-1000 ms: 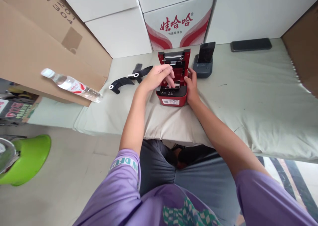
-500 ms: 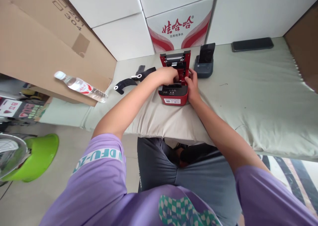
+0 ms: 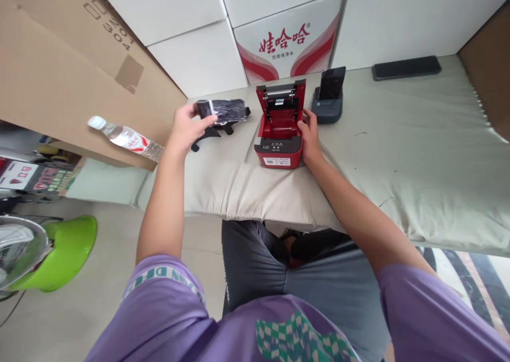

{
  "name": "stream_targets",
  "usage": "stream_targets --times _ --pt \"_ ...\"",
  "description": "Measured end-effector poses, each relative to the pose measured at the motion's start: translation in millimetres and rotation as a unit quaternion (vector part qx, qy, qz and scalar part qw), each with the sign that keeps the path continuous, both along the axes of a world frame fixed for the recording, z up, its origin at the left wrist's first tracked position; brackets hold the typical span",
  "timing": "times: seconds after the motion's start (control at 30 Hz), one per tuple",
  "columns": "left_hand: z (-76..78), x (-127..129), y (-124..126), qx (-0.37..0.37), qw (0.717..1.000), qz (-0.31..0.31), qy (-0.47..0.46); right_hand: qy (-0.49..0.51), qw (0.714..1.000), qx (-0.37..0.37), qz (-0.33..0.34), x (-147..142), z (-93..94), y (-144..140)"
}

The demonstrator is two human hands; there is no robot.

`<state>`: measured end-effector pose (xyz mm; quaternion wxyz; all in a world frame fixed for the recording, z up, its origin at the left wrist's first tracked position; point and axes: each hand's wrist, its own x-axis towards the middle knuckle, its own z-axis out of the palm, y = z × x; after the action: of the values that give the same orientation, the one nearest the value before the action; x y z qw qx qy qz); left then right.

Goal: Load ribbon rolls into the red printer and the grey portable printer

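Note:
In my left hand (image 3: 190,127) is a black block in shiny clear plastic wrap (image 3: 228,110), gripped at its left end between thumb and fingers. It hangs above black strap-like pieces (image 3: 207,136) lying on the padded surface. A small red and black printer (image 3: 278,152) stands with its lid (image 3: 281,94) raised, showing its red inside. My right hand (image 3: 309,136) grips the printer's right wall, thumb over the rim. What exactly the wrapped block is, I cannot make out.
A water bottle (image 3: 129,139) lies left, against a large cardboard box (image 3: 131,91). Right of the printer sits a dark blue device (image 3: 327,110) with a black screen-like panel. A flat black bar (image 3: 406,68) rests by white boxes (image 3: 199,59) along the back.
My left hand has come out of the printer and moved left, now holding the wrapped black block. The printer's inside is now in view. My right hand stays on the printer.

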<state>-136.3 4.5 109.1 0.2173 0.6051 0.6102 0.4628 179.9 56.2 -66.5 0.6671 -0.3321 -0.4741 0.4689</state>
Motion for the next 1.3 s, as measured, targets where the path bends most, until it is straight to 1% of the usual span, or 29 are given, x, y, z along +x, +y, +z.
stream_targets --times 0.07,0.17,0.23,0.3,0.4,0.5,0.57,0.67,0.77,0.83,0.97,1.03,1.07,1.13,1.2,1.3 --pt "-21.4 -19 -9 -0.04 0.998 0.052 -0.013 0.0 1.0 -0.004 0.001 0 1.7 -1" --pt "-53.1 -34 -25 -0.072 0.993 0.083 -0.034 0.0 1.0 -0.006 -0.011 -1 3.4 -2" --pt "-71.4 -40 -32 -0.073 0.993 0.093 -0.024 0.006 1.0 -0.009 -0.014 -1 3.7 -1" --pt "-86.1 -46 -33 -0.062 0.991 0.121 0.011 0.008 1.0 -0.007 -0.009 0 3.4 0" --pt "-100.1 -54 -28 -0.031 0.983 0.173 0.063 -0.007 1.0 0.001 -0.003 1 2.8 0" --pt "-106.8 -59 -23 0.0 0.973 0.196 0.122 -0.018 1.0 0.004 -0.004 1 2.8 0" --pt "-110.1 -61 -23 -0.027 0.967 0.198 0.159 -0.016 1.0 0.002 -0.004 1 3.0 0" --pt "-115.4 -61 -27 -0.077 0.958 0.203 0.187 -0.007 1.0 0.0 -0.004 0 2.8 0" --pt "-117.6 -59 -31 -0.076 0.95 0.214 0.214 -0.013 1.0 0.004 -0.005 0 1.7 1" --pt "-114.9 -56 -33 -0.059 0.949 0.213 0.227 -0.024 1.0 0.007 -0.003 0 0.9 1" --pt "-98.9 -50 -28 0.025 0.948 0.213 0.235 -0.027 1.0 0.004 -0.001 1 0.6 1" --pt "-87.9 -45 -19 0.047 0.948 0.209 0.237 -0.026 1.0 0.004 0.002 1 0.7 0" --pt "-82.4 -41 -13 0.046 0.948 0.203 0.239 -0.026 1.0 0.005 0.003 2 0.7 0" --pt "-72.8 -30 1 0.023 0.95 0.189 0.246 -0.024 1.0 0.004 0.002 2 0.4 1" --pt "-66.3 -17 17 -0.023 0.949 0.162 0.27 -0.021 1.0 0.001 -0.001 3 -0.2 1" --pt "-64.2 7 39 -0.105 0.939 0.105 0.311 -0.028 1.0 0.0 0.0 4 -0.7 1"
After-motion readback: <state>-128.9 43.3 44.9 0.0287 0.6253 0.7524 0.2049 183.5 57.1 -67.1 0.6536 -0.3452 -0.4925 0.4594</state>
